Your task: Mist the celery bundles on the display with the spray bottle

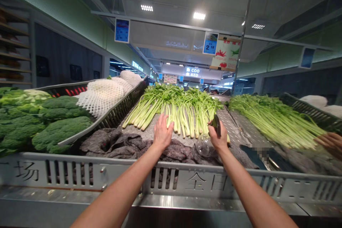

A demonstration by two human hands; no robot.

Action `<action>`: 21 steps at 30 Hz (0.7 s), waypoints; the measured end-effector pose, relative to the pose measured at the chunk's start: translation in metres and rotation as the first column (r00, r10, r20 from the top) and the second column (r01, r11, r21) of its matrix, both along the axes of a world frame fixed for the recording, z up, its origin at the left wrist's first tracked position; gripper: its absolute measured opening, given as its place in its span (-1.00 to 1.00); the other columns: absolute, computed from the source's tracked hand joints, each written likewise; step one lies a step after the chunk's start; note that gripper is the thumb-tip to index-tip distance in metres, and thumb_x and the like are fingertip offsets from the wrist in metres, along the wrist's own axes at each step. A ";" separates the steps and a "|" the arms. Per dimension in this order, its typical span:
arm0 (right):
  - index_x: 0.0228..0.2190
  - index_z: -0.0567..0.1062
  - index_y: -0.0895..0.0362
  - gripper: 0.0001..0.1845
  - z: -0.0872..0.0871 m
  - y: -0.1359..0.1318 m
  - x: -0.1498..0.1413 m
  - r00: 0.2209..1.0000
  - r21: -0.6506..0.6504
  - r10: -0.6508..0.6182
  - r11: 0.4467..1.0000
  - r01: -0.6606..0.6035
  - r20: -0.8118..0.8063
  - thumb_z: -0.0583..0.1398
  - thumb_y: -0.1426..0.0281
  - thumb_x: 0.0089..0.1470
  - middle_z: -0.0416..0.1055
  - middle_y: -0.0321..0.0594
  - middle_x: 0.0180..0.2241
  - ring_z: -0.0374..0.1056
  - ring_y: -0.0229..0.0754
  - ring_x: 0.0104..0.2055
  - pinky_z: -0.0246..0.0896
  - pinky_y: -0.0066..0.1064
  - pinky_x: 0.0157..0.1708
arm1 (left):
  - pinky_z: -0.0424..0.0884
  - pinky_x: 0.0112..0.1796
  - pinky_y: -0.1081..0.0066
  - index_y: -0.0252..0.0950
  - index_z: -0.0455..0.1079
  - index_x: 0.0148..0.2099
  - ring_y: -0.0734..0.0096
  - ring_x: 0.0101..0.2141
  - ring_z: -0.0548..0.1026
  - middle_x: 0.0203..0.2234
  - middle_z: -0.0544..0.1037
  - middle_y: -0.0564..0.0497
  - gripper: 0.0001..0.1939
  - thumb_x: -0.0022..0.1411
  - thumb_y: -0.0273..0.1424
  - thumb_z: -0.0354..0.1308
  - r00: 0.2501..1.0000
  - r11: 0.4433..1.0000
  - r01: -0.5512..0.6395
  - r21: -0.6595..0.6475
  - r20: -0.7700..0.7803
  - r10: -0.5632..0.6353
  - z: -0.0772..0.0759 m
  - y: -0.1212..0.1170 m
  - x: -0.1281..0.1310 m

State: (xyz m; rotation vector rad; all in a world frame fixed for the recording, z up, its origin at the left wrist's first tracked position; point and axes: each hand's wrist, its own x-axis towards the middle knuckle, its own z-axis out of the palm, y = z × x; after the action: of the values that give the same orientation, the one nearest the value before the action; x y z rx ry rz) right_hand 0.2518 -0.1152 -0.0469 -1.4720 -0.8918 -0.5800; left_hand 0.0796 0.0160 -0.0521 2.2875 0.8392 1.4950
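The person's left hand (162, 133) is open, its fingers (167, 124) resting on the pale lower stalks of the celery (181, 114). The right hand (217, 136) is closed around a dark tool (217, 125), whose exact kind the view does not settle, and is just beside the stalks' cut ends. Below that hand, a clear plastic bag (203, 148) lies against the front of the celery.

The celery is spread across a diamond-plate steel tray (228, 123), with leaves pointing away and bases toward the person. The stalks overlap too much for an exact count, but they appear to form about a dozen small bunches. A longer heap of celery (275, 121) lies on the next tray to the right, its stalks too tangled to count.

A grey cloth (114, 146) lines the front edge of the tray, behind a slotted metal panel (133, 178). To the left are about six broccoli heads (62, 135) and three melons in white foam nets (100, 96). Two more netted melons (314, 100) show at the far right. A co-worker's hand (331, 143) enters at the right edge.
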 end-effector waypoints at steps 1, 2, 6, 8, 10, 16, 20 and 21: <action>-0.45 0.39 0.13 -0.77 0.000 -0.001 -0.001 1.000 0.000 0.009 1.000 -0.009 0.006 0.05 0.33 -0.24 0.37 -0.27 -0.48 0.28 -0.19 -0.44 0.13 -0.39 -0.38 | 0.02 0.03 0.08 -0.33 0.11 0.06 0.18 0.11 0.03 0.11 0.08 -0.18 -0.54 0.16 -0.22 -0.22 1.000 1.000 -0.003 0.002 -0.002 0.003 0.000 0.000 0.000; -0.46 0.39 0.13 -0.78 0.000 -0.001 -0.001 1.000 -0.001 0.015 1.000 -0.015 0.011 0.05 0.33 -0.24 0.37 -0.27 -0.49 0.27 -0.19 -0.44 0.13 -0.39 -0.39 | 0.03 0.03 0.08 -0.33 0.11 0.06 0.18 0.11 0.03 0.11 0.08 -0.18 -0.54 0.16 -0.22 -0.21 1.000 1.000 -0.004 0.004 -0.003 0.004 0.000 0.000 0.000; -0.46 0.38 0.14 -0.77 0.001 -0.002 -0.003 1.000 0.006 0.011 1.000 -0.011 0.008 0.05 0.33 -0.24 0.37 -0.26 -0.47 0.27 -0.19 -0.43 0.13 -0.38 -0.38 | 0.03 0.03 0.09 -0.31 0.11 0.05 0.19 0.11 0.03 0.11 0.08 -0.17 -0.54 0.15 -0.22 -0.21 1.000 1.000 -0.006 0.003 -0.002 0.006 0.000 0.000 0.001; -0.43 0.37 0.14 -0.76 0.001 -0.002 -0.003 1.000 0.019 0.008 1.000 -0.008 -0.001 0.05 0.33 -0.24 0.38 -0.25 -0.46 0.27 -0.19 -0.42 0.14 -0.38 -0.37 | 0.02 0.03 0.10 -0.31 0.11 0.05 0.20 0.11 0.03 0.11 0.08 -0.17 -0.55 0.15 -0.22 -0.21 1.000 1.000 -0.003 0.000 0.001 0.003 0.000 0.000 0.000; -0.41 0.37 0.14 -0.74 0.000 -0.001 -0.002 1.000 0.027 0.010 1.000 -0.010 -0.001 0.06 0.32 -0.24 0.38 -0.24 -0.46 0.27 -0.18 -0.43 0.14 -0.37 -0.37 | 0.02 0.04 0.10 -0.30 0.11 0.05 0.20 0.11 0.03 0.11 0.09 -0.15 -0.55 0.15 -0.23 -0.20 1.000 1.000 -0.003 -0.001 0.009 0.003 0.000 0.001 0.000; -0.40 0.37 0.15 -0.72 -0.002 0.000 0.000 0.999 -0.024 0.035 0.999 -0.035 -0.003 0.07 0.30 -0.22 0.37 -0.24 -0.48 0.28 -0.17 -0.45 0.14 -0.35 -0.39 | 0.00 0.04 0.09 -0.31 0.11 0.06 0.19 0.11 0.03 0.11 0.08 -0.15 -0.54 0.16 -0.23 -0.21 1.000 1.000 -0.025 -0.016 -0.001 0.025 0.000 -0.001 -0.001; -0.40 0.37 0.15 -0.73 -0.004 -0.001 -0.001 0.997 -0.033 0.080 0.996 -0.080 0.018 0.07 0.30 -0.21 0.37 -0.25 -0.47 0.27 -0.20 -0.46 0.15 -0.38 -0.41 | -0.01 0.04 0.10 -0.31 0.10 0.07 0.20 0.12 0.02 0.12 0.06 -0.14 -0.53 0.16 -0.22 -0.22 1.000 0.999 -0.026 -0.028 -0.014 0.026 0.000 -0.002 -0.002; -0.39 0.37 0.15 -0.73 -0.004 -0.001 -0.002 0.996 -0.035 0.091 0.995 -0.090 0.023 0.07 0.30 -0.21 0.36 -0.26 -0.48 0.26 -0.21 -0.47 0.15 -0.39 -0.42 | -0.01 0.05 0.09 -0.31 0.10 0.07 0.20 0.12 0.02 0.12 0.06 -0.14 -0.53 0.16 -0.22 -0.22 0.999 0.999 -0.029 -0.028 -0.013 0.029 0.000 -0.002 -0.002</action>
State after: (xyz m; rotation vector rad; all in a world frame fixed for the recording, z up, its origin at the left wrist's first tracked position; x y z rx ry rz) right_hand 0.2500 -0.1158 -0.0506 -1.4492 -0.9863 -0.5189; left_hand 0.0779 0.0139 -0.0520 2.2760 0.8955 1.4726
